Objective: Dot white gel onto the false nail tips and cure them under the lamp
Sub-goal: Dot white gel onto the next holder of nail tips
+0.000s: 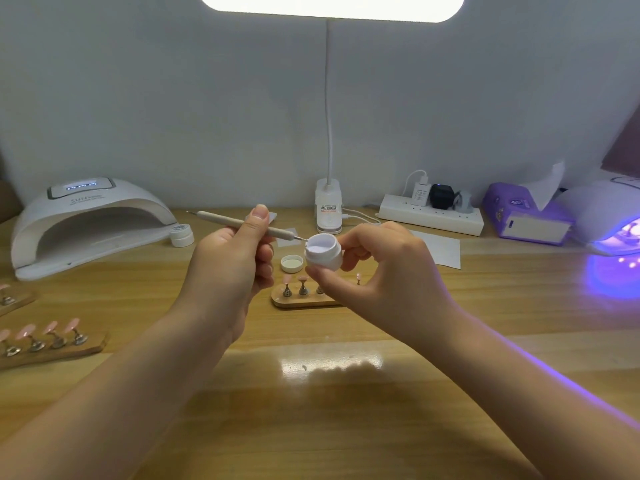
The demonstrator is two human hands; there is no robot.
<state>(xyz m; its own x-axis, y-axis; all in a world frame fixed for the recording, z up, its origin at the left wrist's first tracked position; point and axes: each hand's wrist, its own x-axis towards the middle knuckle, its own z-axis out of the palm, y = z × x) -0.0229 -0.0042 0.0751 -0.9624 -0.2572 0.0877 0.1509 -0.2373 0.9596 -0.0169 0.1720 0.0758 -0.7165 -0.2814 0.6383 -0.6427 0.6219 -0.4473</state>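
Observation:
My left hand (232, 268) grips a slim dotting tool (228, 220), whose metal tip reaches the rim of a small open white gel pot (323, 252). My right hand (384, 271) pinches that pot and holds it tilted above the table. Directly beneath stands a wooden holder (298, 301) with several pink false nail tips on metal stands, partly hidden by my right hand. The pot's lid (292, 264) lies upside down just behind the holder. A white curing lamp (86, 223) sits at the back left, unlit inside.
Two more wooden holders with pink tips (48, 341) lie at the left edge. A second lamp (609, 216) glows violet at the far right. A closed white pot (181, 234), desk lamp base (328, 211), power strip (431, 216), tissue box (526, 216) and paper sheet (440, 249) line the back.

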